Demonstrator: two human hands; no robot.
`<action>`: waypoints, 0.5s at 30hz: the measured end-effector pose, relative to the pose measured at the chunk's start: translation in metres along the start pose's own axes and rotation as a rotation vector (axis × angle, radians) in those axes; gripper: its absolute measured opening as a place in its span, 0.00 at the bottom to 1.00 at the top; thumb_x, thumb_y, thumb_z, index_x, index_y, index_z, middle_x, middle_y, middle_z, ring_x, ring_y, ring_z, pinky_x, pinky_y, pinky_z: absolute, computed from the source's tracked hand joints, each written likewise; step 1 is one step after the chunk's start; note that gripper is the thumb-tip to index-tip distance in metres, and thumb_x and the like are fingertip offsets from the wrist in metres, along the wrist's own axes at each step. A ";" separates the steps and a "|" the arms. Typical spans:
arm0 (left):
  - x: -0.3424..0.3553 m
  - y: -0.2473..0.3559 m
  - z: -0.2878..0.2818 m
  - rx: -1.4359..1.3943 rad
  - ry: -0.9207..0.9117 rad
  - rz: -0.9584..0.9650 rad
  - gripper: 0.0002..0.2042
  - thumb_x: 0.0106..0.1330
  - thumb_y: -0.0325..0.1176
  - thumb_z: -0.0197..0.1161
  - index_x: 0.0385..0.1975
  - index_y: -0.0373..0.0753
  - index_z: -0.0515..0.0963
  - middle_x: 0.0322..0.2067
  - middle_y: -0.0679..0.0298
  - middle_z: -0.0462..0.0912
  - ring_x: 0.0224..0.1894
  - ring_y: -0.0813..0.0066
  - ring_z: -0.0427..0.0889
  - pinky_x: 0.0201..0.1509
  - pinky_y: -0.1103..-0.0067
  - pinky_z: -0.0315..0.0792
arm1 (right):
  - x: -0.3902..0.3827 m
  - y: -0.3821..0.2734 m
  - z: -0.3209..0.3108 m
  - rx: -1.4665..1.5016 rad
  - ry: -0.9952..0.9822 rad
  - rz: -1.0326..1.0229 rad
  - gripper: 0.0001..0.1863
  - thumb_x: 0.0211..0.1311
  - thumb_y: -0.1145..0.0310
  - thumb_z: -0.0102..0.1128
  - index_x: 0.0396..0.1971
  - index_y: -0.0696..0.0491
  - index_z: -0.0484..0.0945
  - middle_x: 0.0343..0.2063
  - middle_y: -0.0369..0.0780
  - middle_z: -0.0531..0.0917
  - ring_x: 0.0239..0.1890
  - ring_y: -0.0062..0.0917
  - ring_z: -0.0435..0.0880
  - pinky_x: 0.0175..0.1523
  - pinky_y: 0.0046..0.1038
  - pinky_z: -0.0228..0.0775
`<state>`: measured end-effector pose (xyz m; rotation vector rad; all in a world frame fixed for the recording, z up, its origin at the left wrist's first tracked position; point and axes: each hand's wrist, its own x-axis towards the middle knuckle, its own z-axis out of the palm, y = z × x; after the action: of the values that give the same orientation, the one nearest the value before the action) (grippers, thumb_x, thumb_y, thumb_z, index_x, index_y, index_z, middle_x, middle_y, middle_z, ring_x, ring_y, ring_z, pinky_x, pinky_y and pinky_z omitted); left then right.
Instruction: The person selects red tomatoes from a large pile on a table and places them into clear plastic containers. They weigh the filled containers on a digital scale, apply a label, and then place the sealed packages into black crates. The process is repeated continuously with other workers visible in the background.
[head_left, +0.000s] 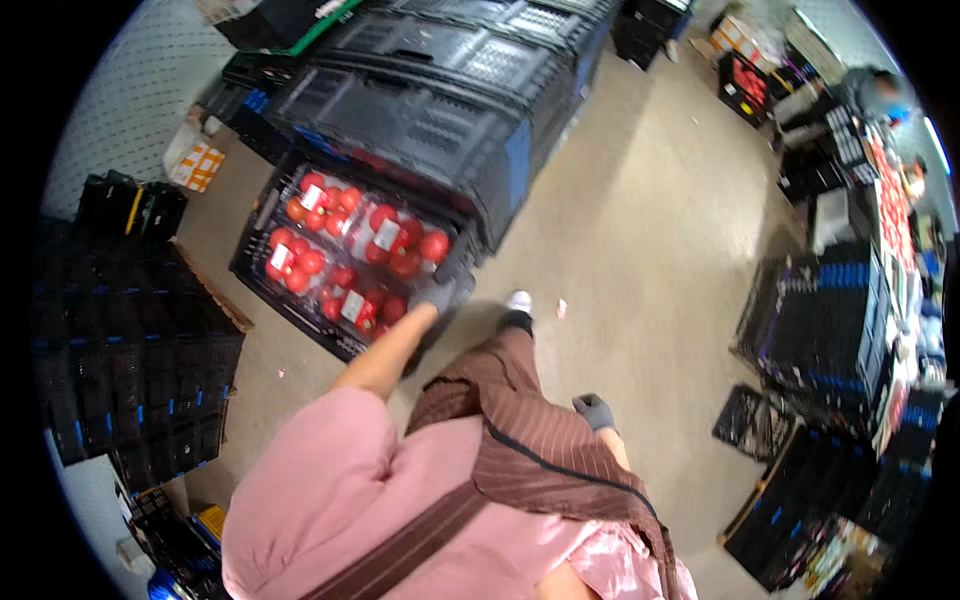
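Stacked crates [405, 130] block space beyond the tomato crate [287, 310]; floor [630, 220] opens rightward

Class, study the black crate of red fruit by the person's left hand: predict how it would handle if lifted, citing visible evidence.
The black crate would probably stay stiff, since its walls look like rigid plastic. It may feel heavy, as packs of red fruit cover most of its base. The smooth, rounded fruit might bruise if jolted.

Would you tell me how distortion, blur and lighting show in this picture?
Head view: fisheye distortion bends the stacked crates at right, with black corners; head view: the gloved left hand at the open produce crate looks soft; head view: a light strip glows at the right edge.
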<state>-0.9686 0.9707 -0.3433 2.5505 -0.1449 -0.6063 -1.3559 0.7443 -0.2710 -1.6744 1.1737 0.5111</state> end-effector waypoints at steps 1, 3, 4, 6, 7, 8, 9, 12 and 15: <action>-0.009 0.010 -0.006 -0.119 -0.006 0.028 0.31 0.54 0.58 0.59 0.47 0.36 0.77 0.45 0.45 0.80 0.50 0.52 0.79 0.52 0.66 0.72 | 0.015 -0.008 -0.003 0.066 -0.009 -0.001 0.20 0.57 0.56 0.62 0.40 0.59 0.79 0.29 0.43 0.84 0.28 0.26 0.81 0.35 0.28 0.74; -0.023 0.039 -0.021 0.127 -0.003 -0.188 0.33 0.55 0.60 0.57 0.49 0.36 0.76 0.46 0.44 0.79 0.50 0.49 0.78 0.54 0.64 0.72 | 0.044 -0.023 -0.011 0.009 -0.076 -0.010 0.21 0.58 0.55 0.61 0.40 0.59 0.79 0.31 0.44 0.84 0.29 0.27 0.82 0.38 0.29 0.74; -0.033 0.072 -0.039 0.150 -0.051 -0.269 0.31 0.57 0.59 0.56 0.48 0.36 0.75 0.45 0.44 0.79 0.50 0.50 0.78 0.53 0.63 0.72 | 0.064 -0.031 -0.022 -0.101 -0.106 -0.016 0.21 0.58 0.54 0.60 0.41 0.58 0.79 0.32 0.44 0.84 0.29 0.27 0.82 0.39 0.30 0.74; -0.030 0.063 -0.036 0.263 -0.159 -0.267 0.29 0.58 0.57 0.55 0.48 0.37 0.76 0.45 0.46 0.80 0.49 0.50 0.79 0.51 0.63 0.73 | 0.114 -0.051 -0.052 -0.567 -0.223 -0.116 0.21 0.57 0.53 0.60 0.40 0.56 0.80 0.31 0.43 0.84 0.29 0.26 0.82 0.39 0.29 0.74; -0.030 0.057 -0.034 0.254 -0.151 -0.279 0.29 0.58 0.57 0.55 0.49 0.37 0.76 0.45 0.46 0.80 0.49 0.51 0.79 0.52 0.63 0.73 | 0.140 -0.059 -0.065 -0.614 -0.255 -0.178 0.20 0.57 0.54 0.61 0.40 0.54 0.80 0.29 0.42 0.84 0.28 0.24 0.81 0.38 0.28 0.74; -0.028 0.057 -0.030 0.240 -0.140 -0.281 0.29 0.59 0.57 0.54 0.49 0.37 0.75 0.45 0.46 0.80 0.48 0.51 0.79 0.52 0.63 0.73 | 0.154 -0.088 -0.083 -0.545 -0.253 -0.208 0.19 0.57 0.54 0.61 0.39 0.55 0.80 0.29 0.42 0.84 0.28 0.24 0.81 0.37 0.28 0.73; -0.026 0.058 -0.032 0.268 -0.208 -0.298 0.28 0.60 0.56 0.53 0.50 0.38 0.75 0.46 0.46 0.79 0.50 0.51 0.78 0.53 0.63 0.72 | 0.168 -0.118 -0.101 -0.469 -0.249 -0.234 0.19 0.57 0.55 0.61 0.39 0.55 0.80 0.28 0.42 0.84 0.27 0.24 0.81 0.37 0.27 0.73; -0.023 0.021 -0.006 0.203 -0.192 -0.328 0.24 0.64 0.52 0.50 0.50 0.39 0.74 0.50 0.45 0.76 0.53 0.50 0.76 0.53 0.62 0.72 | 0.218 -0.184 -0.148 -0.077 -0.177 -0.265 0.16 0.62 0.59 0.57 0.38 0.59 0.79 0.27 0.40 0.83 0.27 0.22 0.79 0.35 0.28 0.73; -0.023 0.036 -0.017 0.131 -0.282 -0.128 0.21 0.69 0.45 0.43 0.60 0.50 0.68 0.58 0.50 0.69 0.59 0.50 0.69 0.60 0.65 0.66 | 0.273 -0.231 -0.201 -0.036 -0.011 -0.233 0.17 0.61 0.58 0.58 0.38 0.59 0.79 0.27 0.40 0.83 0.27 0.23 0.80 0.34 0.27 0.74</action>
<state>-0.9810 0.9525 -0.3035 2.6014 -0.1228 -1.0366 -1.0699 0.4504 -0.2858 -1.8093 0.9510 0.3969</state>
